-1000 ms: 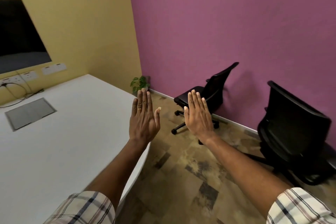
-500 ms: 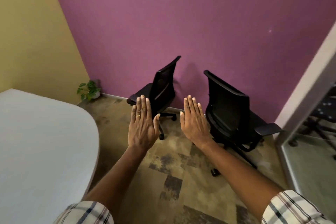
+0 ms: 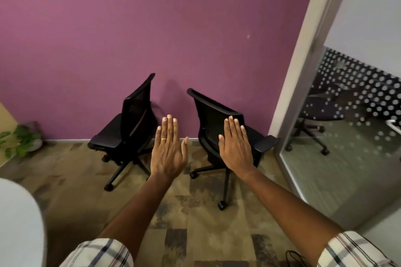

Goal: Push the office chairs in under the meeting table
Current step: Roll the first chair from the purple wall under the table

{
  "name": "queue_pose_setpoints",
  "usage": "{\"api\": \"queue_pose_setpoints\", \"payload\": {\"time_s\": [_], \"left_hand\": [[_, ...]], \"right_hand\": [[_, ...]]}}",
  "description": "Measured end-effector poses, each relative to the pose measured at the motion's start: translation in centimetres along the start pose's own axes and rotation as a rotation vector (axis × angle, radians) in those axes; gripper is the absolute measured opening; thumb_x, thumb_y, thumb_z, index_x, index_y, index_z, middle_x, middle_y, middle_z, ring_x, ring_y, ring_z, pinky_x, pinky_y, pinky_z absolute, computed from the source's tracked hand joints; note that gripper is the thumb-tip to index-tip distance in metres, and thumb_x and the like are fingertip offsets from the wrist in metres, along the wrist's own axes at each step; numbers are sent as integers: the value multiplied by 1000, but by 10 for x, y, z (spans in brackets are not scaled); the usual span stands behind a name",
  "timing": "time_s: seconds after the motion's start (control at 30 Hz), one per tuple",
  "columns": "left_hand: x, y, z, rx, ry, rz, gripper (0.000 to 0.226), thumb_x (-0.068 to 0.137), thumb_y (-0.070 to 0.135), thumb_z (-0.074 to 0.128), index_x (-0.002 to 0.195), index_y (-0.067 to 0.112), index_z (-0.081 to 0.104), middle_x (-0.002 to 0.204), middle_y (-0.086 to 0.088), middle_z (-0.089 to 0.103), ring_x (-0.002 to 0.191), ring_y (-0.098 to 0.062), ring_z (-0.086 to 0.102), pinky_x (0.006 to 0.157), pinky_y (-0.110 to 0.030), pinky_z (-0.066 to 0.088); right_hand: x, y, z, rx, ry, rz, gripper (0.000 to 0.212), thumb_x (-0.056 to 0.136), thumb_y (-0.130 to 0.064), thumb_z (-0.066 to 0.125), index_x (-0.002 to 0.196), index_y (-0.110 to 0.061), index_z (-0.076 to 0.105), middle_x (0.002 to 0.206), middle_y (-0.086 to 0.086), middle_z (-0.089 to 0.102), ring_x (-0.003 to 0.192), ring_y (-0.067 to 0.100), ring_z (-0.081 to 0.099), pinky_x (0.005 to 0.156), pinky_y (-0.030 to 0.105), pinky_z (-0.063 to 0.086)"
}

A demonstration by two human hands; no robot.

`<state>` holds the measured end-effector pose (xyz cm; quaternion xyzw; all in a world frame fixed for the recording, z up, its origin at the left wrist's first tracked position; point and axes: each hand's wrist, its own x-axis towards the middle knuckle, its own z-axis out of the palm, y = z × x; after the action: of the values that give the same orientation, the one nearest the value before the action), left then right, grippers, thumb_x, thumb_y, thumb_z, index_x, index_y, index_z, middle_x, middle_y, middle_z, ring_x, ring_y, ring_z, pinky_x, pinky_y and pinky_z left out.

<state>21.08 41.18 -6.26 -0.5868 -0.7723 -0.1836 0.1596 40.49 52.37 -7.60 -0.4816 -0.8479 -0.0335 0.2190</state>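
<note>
Two black office chairs stand on castors against the purple wall. The left chair [image 3: 128, 128] is side-on with its seat pointing left. The right chair [image 3: 210, 119] shows me its backrest, one armrest sticking out to the right. My left hand [image 3: 169, 149], with a ring on it, is held out flat between the two chairs, holding nothing. My right hand [image 3: 235, 147] is stretched flat in front of the right chair's backrest, also holding nothing. Contact with the chair cannot be told. Only a rounded corner of the white meeting table [image 3: 19, 223] shows at the lower left.
A small potted plant [image 3: 21, 138] sits on the floor in the left corner. A grey door frame [image 3: 303, 54] and a dotted glass partition [image 3: 347, 136] close off the right side. Patterned carpet [image 3: 191, 223] lies between me and the chairs. A black cable [image 3: 295, 256] lies near my right sleeve.
My view has swung right: the table has slid nearly out at the left and the glass partition has come in. Both chairs look nearer. My hands stay flat and have spread apart.
</note>
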Motion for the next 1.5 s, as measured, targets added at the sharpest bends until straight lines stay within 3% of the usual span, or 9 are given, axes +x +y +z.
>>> {"api": "queue_pose_setpoints", "payload": {"time_s": [0.17,0.43,0.63,1.23,1.5], "left_hand": [[93,9,38,-81,-53,160,73,105,48,0,163,2,-4,171,-15,-14,159,-25,-17,131,-42,-6],[173,-8,66,-69,-82,320,76,102,47,-8,162,2,-8,170,-18,-17,158,-27,-18,130,-43,-6],[217,-15,95,-110,-69,386,74,105,48,-3,163,1,-2,171,-17,-12,159,-27,-13,131,-44,-2],[367,-4,197,-39,-151,451,76,104,46,-1,162,-2,8,171,-20,0,160,-30,-4,131,-46,4],[403,0,245,-3,-242,481,84,104,60,9,163,1,5,172,-17,-2,160,-28,-7,131,-44,-1]], "right_hand": [[54,36,9,-79,68,191,61,110,-35,26,159,-2,16,168,16,14,157,28,8,128,45,10],[104,37,22,-114,95,328,61,109,-35,26,160,-2,14,168,16,13,157,29,7,128,45,8],[131,45,36,-119,80,389,62,110,-35,26,160,-3,11,169,15,10,157,28,5,128,45,8],[261,107,139,-76,23,409,65,109,-43,20,160,-4,12,169,15,12,157,27,7,128,45,7],[291,107,187,-88,-92,444,67,108,-48,14,159,-6,19,168,15,17,157,27,10,127,48,14]]}}
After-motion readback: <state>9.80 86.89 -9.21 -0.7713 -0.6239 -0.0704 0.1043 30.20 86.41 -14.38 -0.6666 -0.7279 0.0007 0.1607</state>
